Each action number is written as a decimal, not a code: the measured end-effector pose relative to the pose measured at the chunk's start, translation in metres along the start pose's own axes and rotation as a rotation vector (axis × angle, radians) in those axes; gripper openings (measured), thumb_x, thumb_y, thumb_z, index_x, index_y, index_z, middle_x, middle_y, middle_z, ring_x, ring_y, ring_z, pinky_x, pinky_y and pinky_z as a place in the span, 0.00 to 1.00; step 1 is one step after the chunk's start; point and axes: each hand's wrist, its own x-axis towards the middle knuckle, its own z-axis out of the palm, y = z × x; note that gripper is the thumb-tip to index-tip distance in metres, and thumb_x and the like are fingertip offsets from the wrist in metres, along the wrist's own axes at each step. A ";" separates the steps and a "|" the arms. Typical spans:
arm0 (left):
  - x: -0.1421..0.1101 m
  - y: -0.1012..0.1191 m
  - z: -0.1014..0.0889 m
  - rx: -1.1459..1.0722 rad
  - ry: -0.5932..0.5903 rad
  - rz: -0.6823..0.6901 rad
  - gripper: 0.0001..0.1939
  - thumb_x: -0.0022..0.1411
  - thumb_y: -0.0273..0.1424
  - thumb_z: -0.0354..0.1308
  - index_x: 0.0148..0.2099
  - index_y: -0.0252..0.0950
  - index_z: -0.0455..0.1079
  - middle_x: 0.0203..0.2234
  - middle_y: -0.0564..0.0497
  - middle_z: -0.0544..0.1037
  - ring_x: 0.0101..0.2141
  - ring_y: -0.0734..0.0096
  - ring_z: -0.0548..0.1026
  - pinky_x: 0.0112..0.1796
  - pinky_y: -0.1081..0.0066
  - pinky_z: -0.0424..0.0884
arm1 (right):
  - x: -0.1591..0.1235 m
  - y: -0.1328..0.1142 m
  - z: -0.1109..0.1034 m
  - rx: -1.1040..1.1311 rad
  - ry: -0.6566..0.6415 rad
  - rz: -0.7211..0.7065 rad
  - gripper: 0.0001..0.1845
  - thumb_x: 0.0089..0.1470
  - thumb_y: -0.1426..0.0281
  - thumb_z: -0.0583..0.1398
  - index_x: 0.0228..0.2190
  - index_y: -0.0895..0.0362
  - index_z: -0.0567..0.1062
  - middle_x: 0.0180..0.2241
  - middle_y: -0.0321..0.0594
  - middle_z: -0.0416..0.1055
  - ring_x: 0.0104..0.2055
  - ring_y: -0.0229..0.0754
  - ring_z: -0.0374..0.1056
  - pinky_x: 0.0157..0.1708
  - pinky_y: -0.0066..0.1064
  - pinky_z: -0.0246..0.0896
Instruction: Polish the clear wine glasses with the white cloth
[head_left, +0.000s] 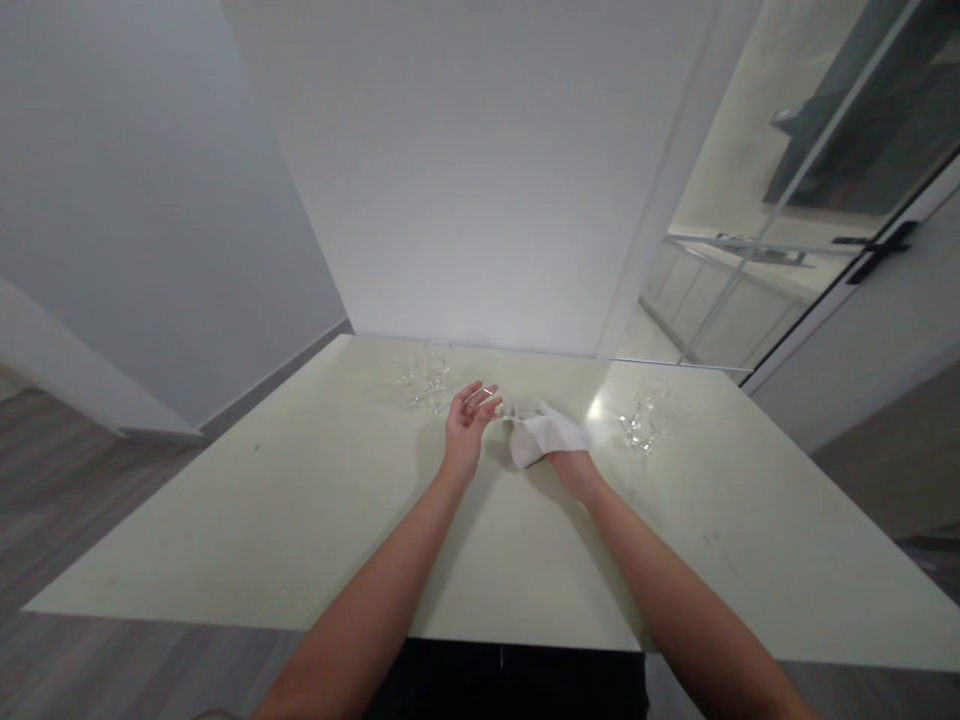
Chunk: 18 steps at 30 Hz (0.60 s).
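Forearms (397,560) reach in, left fingers (470,389) curled round a glass (505,405), right hand (571,470) in cloth (550,435), fingers hidden.

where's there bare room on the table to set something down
The table is bare between the left glasses and its left edge, and between the right forearm and right edge. A smaller gap separates that forearm from the left forearm. Back centre is crowded: left hand, cloth, right hand, held glass, right glasses.
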 end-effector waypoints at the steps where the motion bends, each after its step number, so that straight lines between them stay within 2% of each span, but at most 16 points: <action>1: -0.003 0.000 0.002 -0.009 -0.072 0.000 0.29 0.52 0.41 0.65 0.54 0.39 0.62 0.52 0.39 0.72 0.46 0.62 0.75 0.44 0.65 0.69 | -0.001 0.003 0.002 0.057 -0.008 0.033 0.24 0.55 0.56 0.53 0.50 0.54 0.70 0.50 0.44 0.72 0.50 0.45 0.69 0.48 0.40 0.65; 4: -0.014 0.000 0.009 0.065 -0.270 0.065 0.32 0.51 0.38 0.66 0.56 0.40 0.60 0.53 0.38 0.70 0.46 0.60 0.75 0.45 0.63 0.70 | -0.003 0.014 0.002 0.252 0.045 0.189 0.16 0.49 0.62 0.59 0.39 0.56 0.76 0.40 0.44 0.77 0.44 0.47 0.72 0.44 0.38 0.68; 8: -0.026 0.006 0.012 0.457 -0.430 0.299 0.36 0.50 0.38 0.67 0.59 0.40 0.59 0.54 0.40 0.69 0.48 0.59 0.74 0.46 0.62 0.71 | -0.003 0.023 -0.004 0.303 0.123 0.329 0.10 0.38 0.69 0.63 0.28 0.57 0.77 0.29 0.42 0.78 0.38 0.48 0.73 0.37 0.36 0.69; 12: -0.030 0.006 0.008 0.771 -0.486 0.582 0.39 0.51 0.42 0.65 0.62 0.40 0.55 0.54 0.41 0.71 0.49 0.60 0.74 0.47 0.62 0.72 | 0.000 0.025 -0.006 0.309 0.153 0.258 0.11 0.33 0.71 0.63 0.26 0.57 0.77 0.28 0.40 0.78 0.36 0.48 0.73 0.37 0.36 0.68; 18: -0.032 0.000 0.009 0.925 -0.521 0.914 0.40 0.55 0.42 0.62 0.64 0.35 0.51 0.53 0.38 0.71 0.53 0.60 0.71 0.50 0.60 0.71 | 0.002 0.024 -0.011 0.152 0.214 0.125 0.12 0.38 0.69 0.61 0.29 0.57 0.77 0.30 0.39 0.78 0.35 0.45 0.72 0.38 0.36 0.66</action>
